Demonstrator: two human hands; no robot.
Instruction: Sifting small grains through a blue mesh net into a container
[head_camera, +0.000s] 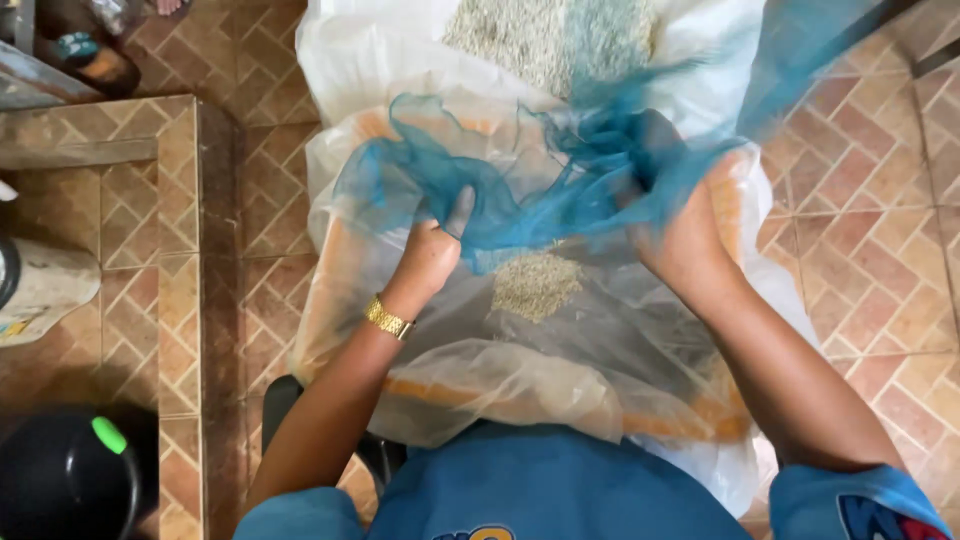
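Both hands grip the blue mesh net (520, 190): left hand (428, 255) closed on its edge, right hand (685, 235) bunching it. Judging by 1 small pile of grain (537, 282) on the white sack (560, 370) and more grain above, the work looks partway. A black container (65, 480) sits aside on the tiled floor (860, 200).

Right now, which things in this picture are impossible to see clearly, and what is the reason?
- Right hand, head view: its fingers are buried in the blue net cloth.
- Blue net cloth: motion blur at the upper right, then cut by the top edge.
- Grain pile: cut by the top edge.
- Left hand: fingertips are behind the cloth.
- Black container: cut by the bottom-left corner.
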